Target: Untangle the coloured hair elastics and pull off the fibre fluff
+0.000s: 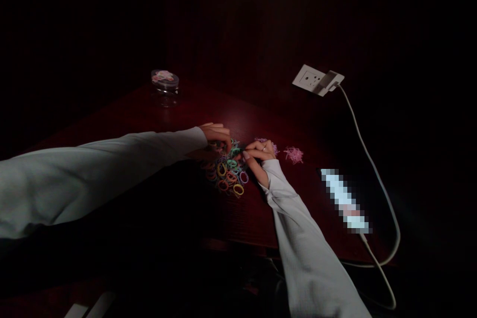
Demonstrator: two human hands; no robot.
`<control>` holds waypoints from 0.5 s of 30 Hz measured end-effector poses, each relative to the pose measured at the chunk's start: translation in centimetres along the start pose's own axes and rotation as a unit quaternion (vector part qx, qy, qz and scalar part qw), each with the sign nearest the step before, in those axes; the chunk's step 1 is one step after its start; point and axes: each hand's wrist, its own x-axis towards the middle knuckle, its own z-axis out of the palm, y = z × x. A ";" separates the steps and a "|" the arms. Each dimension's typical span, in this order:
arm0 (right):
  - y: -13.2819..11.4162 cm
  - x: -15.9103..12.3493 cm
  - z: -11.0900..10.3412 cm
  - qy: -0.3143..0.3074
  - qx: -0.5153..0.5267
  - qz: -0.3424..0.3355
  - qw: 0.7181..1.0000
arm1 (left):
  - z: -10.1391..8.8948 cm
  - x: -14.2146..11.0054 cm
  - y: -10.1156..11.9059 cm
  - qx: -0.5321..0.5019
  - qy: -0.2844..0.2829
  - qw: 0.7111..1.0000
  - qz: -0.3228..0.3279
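A pile of small colourful hair ties (pixel 231 164), in yellow, green, orange and purple, lies loose on the dark red table. My left hand (pixel 217 134) reaches over the pile's far left side, fingers curled down together with the tips among the ties. At the right edge of the pile, my right hand (pixel 261 151) has thumb and index finger pinched together; whatever lies between them is too dark and small to name. Behind this hand a purple clump (pixel 275 147) is partly hidden. A pink clump of thin strands (pixel 294 155) sits just to the right.
A clear round container (pixel 165 87) with pinkish pieces on top stands at the back left. To the right lies a lit phone (pixel 346 201), its white cable (pixel 372 164) looping up to a plug in the wall socket (pixel 311 79). The surroundings are very dark.
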 end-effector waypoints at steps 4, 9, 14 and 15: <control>-0.2 0.0 -0.1 0.005 0.006 0.011 1.000 | 0.0 0.0 0.2 0.017 -0.011 1.000 -0.005; -0.2 0.1 0.1 0.024 0.009 0.017 1.000 | 0.1 0.1 0.3 0.030 -0.005 0.999 -0.011; 0.0 0.3 0.4 0.020 0.007 0.027 0.999 | 0.3 0.1 -0.2 0.017 0.012 1.000 -0.004; 0.0 0.3 0.4 0.018 0.007 0.028 0.999 | 0.3 0.1 -0.4 0.011 0.017 1.000 -0.004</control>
